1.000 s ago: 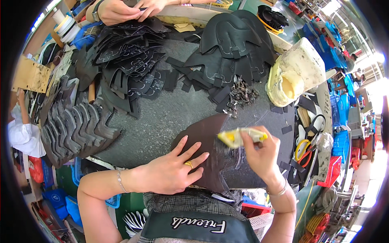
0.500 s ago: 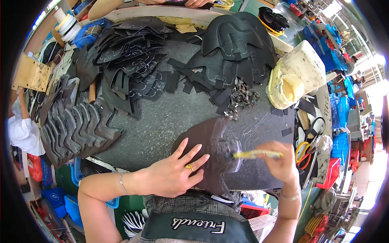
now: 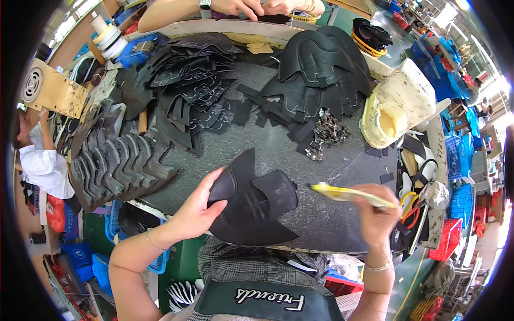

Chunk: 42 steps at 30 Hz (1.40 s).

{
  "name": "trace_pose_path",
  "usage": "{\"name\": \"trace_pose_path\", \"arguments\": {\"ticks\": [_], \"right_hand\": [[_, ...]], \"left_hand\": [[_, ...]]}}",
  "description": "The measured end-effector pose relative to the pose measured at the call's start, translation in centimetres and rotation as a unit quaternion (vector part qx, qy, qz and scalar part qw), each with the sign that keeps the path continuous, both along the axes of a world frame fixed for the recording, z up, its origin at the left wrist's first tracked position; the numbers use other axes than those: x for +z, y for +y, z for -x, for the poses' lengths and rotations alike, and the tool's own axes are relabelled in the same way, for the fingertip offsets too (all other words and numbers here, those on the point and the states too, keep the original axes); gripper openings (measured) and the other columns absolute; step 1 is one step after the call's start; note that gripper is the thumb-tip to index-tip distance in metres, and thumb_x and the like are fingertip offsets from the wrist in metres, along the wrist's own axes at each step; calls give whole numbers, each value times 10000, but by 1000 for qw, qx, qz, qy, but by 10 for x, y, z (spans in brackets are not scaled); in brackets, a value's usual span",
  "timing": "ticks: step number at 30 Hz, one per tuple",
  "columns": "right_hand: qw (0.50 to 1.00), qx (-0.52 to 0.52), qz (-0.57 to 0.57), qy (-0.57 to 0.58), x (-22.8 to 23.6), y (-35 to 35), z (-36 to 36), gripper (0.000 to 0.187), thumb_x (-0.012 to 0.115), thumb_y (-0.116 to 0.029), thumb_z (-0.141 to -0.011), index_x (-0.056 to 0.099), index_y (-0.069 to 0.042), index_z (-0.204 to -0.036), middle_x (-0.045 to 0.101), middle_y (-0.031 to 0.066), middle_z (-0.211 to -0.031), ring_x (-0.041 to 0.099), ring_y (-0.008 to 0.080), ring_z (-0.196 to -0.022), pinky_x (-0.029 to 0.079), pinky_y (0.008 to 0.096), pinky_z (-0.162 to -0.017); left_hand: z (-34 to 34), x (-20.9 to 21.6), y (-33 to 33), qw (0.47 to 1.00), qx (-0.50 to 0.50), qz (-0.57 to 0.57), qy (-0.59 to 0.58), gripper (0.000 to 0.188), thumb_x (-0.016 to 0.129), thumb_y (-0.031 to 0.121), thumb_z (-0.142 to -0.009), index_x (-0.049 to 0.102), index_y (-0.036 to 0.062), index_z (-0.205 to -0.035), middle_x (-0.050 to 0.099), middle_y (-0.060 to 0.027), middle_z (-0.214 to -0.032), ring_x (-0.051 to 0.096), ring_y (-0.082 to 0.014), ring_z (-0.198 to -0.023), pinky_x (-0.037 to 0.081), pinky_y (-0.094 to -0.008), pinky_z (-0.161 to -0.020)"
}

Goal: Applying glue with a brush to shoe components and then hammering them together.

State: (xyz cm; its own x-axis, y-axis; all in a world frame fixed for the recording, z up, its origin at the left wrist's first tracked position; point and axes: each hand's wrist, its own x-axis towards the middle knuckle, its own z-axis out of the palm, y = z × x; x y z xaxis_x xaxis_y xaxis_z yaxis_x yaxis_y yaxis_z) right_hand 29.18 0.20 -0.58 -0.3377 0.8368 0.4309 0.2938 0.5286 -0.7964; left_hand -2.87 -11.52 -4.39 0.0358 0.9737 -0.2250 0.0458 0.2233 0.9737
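Thumb and fingers spread, your left hand (image 3: 199, 211) grasps the left edge of a black panel (image 3: 251, 211) at the near side of the worktable (image 3: 334, 227). To the panel's right, your blurred right hand (image 3: 377, 214) clasps a yellow brush-like tool (image 3: 342, 193), its tip apart from the panel. Metal clips (image 3: 332, 131) lie beyond the panel, before stacked black pieces (image 3: 321, 61); a pale jug (image 3: 404, 96) stands beyond, rightward.

White script lettering (image 3: 270, 297), a single word, lies upside down across the dark green apron bib (image 3: 217, 300). A short row of dark handwritten numerals (image 3: 441, 147) runs along the worktable's pale right rim (image 3: 435, 227). A small round white emblem (image 3: 78, 253), its details illegible, marks a blue plastic item (image 3: 72, 261) at lower left.
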Motion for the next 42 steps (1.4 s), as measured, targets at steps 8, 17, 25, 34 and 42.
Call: {"name": "trace_pose_path", "arguments": {"ticks": [8,17,25,34,42], "right_hand": [[964,247,-27,-94,-7,-11,14,370,614,123,-644,659,3,-991,691,141,-919,683,306,-813,554,354,-754],[945,-322,-5,-52,18,165,-81,278,721,-218,-840,663,28,-956,682,112,-887,632,179,-804,504,359,-745],[875,-431,99,199,27,242,-143,542,763,-423,-775,615,48,-1000,620,158,-890,585,277,-832,464,403,-772],[816,-506,-21,278,-48,339,-242,311,676,-217,-814,609,24,-1000,652,97,-933,611,184,-821,488,337,-739],[779,-224,70,582,67,221,-155,356,647,-350,-870,605,2,-903,662,142,-880,640,213,-756,544,341,-756]], "left_hand": [[1,-14,-7,1000,-1,-24,15,658,494,-101,-893,224,7,-1483,372,-96,-1445,372,-172,-1328,272,-313,-1110],[4,-4,-1,994,-11,-17,-111,643,530,-38,-894,235,-18,-1465,393,-115,-1428,366,-192,-1334,250,-335,-1125],[14,-12,-6,990,24,16,-140,686,562,-42,-876,220,-20,-1470,400,-132,-1427,393,-204,-1319,283,-349,-1112],[0,3,2,980,49,106,-159,697,649,101,-863,297,-27,-1451,436,-142,-1414,406,-231,-1311,300,-346,-1096],[9,-5,2,972,92,74,-203,749,646,-23,-817,263,6,-1461,453,-134,-1398,472,-240,-1268,373,-375,-1068]]}}
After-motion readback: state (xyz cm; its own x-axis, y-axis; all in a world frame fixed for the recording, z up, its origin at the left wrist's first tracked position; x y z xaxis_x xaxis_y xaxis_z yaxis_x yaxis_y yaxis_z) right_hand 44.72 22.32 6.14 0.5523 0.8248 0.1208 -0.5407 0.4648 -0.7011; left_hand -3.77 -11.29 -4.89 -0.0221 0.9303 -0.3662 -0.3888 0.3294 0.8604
